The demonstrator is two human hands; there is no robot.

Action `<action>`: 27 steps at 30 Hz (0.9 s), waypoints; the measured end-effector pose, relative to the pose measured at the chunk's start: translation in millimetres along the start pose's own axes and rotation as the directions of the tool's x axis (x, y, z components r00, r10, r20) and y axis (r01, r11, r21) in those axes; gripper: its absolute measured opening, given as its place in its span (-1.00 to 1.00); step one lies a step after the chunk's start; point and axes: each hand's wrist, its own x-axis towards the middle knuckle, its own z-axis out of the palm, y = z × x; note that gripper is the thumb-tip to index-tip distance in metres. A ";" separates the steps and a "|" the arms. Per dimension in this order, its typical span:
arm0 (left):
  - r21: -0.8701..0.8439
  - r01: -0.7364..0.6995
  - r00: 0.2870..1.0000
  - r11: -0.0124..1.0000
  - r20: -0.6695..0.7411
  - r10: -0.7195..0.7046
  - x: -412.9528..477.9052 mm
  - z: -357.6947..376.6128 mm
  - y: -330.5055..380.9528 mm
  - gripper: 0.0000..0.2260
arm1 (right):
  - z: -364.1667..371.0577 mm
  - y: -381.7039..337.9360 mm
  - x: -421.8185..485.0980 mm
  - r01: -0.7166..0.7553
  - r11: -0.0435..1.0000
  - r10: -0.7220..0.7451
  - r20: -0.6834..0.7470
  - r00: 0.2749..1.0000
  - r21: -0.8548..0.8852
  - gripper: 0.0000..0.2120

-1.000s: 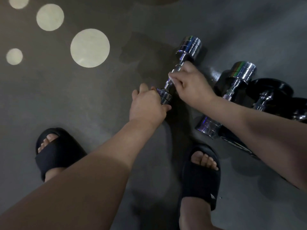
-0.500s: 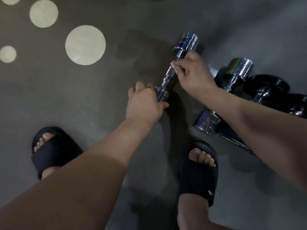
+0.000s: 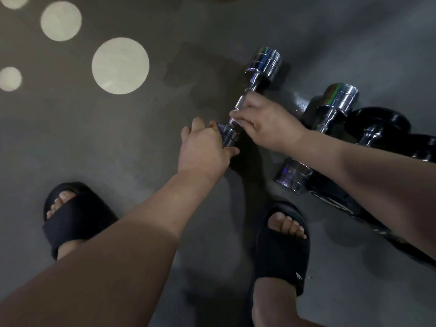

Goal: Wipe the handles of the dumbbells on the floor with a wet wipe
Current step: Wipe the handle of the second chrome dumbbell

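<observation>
I have the left hand (image 3: 203, 149) clamped round the near head of the chrome dumbbell (image 3: 263, 64). It lies at a slant with its far head toward the floor (image 3: 94, 142); I cannot tell whether the near end is lifted. The right hand (image 3: 266, 123) is curled round the handle (image 3: 243, 102) just beside that near head, so the two hands almost touch. Slivers of the white wet wipe (image 3: 240, 123) show at the fingertips. The rest is hidden under the palm, so I cannot tell how much of it wraps the bar.

That is my first worry: a bunched wipe would clean only one side of the handle. The bare knurled stretch toward the far head could also get skipped if the stroke stops short.

The second is slip. Chrome and moisture make a poor hold, and the round heads will roll if the left grip slackens. The second chrome dumbbell (image 3: 339, 97) and the black dumbbell (image 3: 377, 121) sit just to the right, so a roll would knock into them.

The third is my right foot. Its toes (image 3: 286, 226) are bare in the open black slipper (image 3: 280, 256), near the held end. A dropped head could land there.
</observation>
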 end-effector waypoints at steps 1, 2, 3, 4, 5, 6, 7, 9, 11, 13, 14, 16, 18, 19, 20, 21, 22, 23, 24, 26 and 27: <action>-0.001 0.000 1.000 1.000 -0.001 0.000 -0.3 -0.3 -0.1 -0.50 | -2.8 2.6 3.1 -0.020 1.000 0.020 -0.005 1.000 -0.005 -0.84; -0.003 0.003 1.000 1.000 0.000 -0.003 -0.1 -0.3 -0.7 -0.49 | -4.6 4.6 6.1 -0.065 0.998 0.064 -0.035 0.997 -0.014 -0.84; -0.004 0.006 1.000 1.000 0.002 -0.006 0.5 -0.1 -1.6 -0.48 | -4.4 5.6 7.7 -0.111 0.994 0.109 -0.071 0.992 -0.018 -0.83; -0.005 0.009 1.000 1.000 0.005 -0.009 0.9 0.1 -2.6 -0.47 | -2.1 4.4 7.0 -0.136 0.991 0.134 -0.095 0.986 -0.016 -0.83; -0.005 0.010 1.000 1.000 0.005 -0.010 1.2 -0.2 -3.1 -0.47 | 1.4 1.8 5.0 -0.121 0.993 0.120 -0.102 0.988 -0.008 -0.84; -0.006 0.008 1.000 1.000 0.007 -0.008 1.3 -0.2 -3.3 -0.46 | 4.7 -1.2 2.2 -0.070 0.998 0.070 -0.084 0.994 0.000 -0.85; -0.003 0.006 1.000 1.000 0.008 -0.006 0.8 -0.3 -2.5 -0.45 | 7.0 -3.2 -1.4 -0.007 1.000 0.007 -0.044 0.999 0.007 -0.85; 0.003 0.005 1.000 1.000 0.006 -0.005 0.1 0.0 -1.5 -0.44 | 5.6 -3.4 -4.7 0.059 0.998 -0.059 0.021 0.998 0.007 -0.83; 0.001 0.009 1.000 1.000 -0.004 -0.009 -0.9 0.1 -1.4 -0.44 | 1.6 0.4 -1.0 0.031 1.000 -0.031 0.013 0.999 -0.001 -0.82; 0.000 0.009 1.000 1.000 -0.012 -0.009 -1.2 -0.1 -1.8 -0.44 | -1.0 3.9 2.9 -0.067 0.998 0.067 -0.057 0.996 0.001 -0.81; 0.002 0.005 1.000 1.000 -0.016 -0.005 -1.9 -0.4 -1.7 -0.42 | -1.7 4.9 4.5 -0.130 0.991 0.130 -0.108 0.986 0.006 -0.80; 0.013 0.000 1.000 1.000 -0.025 0.001 -5.5 -1.2 0.8 -0.35 | -2.8 8.9 7.5 -0.228 0.973 0.227 -0.205 0.952 0.018 -0.77; 0.031 0.003 0.999 1.000 -0.032 -0.002 -10.2 -0.4 5.3 -0.28 | -5.9 13.2 9.4 -0.299 0.954 0.289 -0.242 0.926 -0.003 -0.76; 0.037 0.002 0.999 0.999 -0.036 -0.001 -12.4 0.8 7.3 -0.27 | -7.5 14.4 9.9 -0.324 0.946 0.311 -0.243 0.919 -0.015 -0.76; 0.042 0.001 0.999 0.999 -0.042 0.000 -14.3 1.8 9.2 -0.27 | -9.1 14.2 10.3 -0.336 0.942 0.321 -0.237 0.917 -0.025 -0.77; 0.046 -0.001 0.999 0.999 -0.050 0.003 -15.8 2.2 10.5 -0.28 | -10.5 13.2 10.3 -0.334 0.942 0.320 -0.226 0.920 -0.029 -0.78; 0.045 -0.008 0.998 0.999 -0.059 0.010 -16.9 1.0 11.5 -0.31 | -12.1 12.1 10.3 -0.329 0.944 0.316 -0.214 0.924 -0.028 -0.78; 0.035 -0.018 0.998 0.999 -0.065 0.020 -17.2 -0.7 11.8 -0.38 | -13.5 11.9 9.9 -0.330 0.944 0.319 -0.200 0.926 -0.021 -0.79; 0.013 -0.032 0.998 0.999 -0.057 0.033 -16.3 -3.1 10.7 -0.47 | -15.1 11.9 10.0 -0.347 0.938 0.340 -0.191 0.921 -0.006 -0.79; -0.051 -0.047 0.999 0.998 -0.014 0.047 -11.5 -8.9 7.9 -0.63 | -17.4 12.5 9.6 -0.404 0.914 0.402 -0.188 0.896 0.028 -0.80; -0.076 -0.046 0.999 0.996 0.008 0.046 -8.6 -12.1 6.5 -0.69 | -16.6 12.2 8.6 -0.427 0.903 0.427 -0.197 0.883 0.045 -0.80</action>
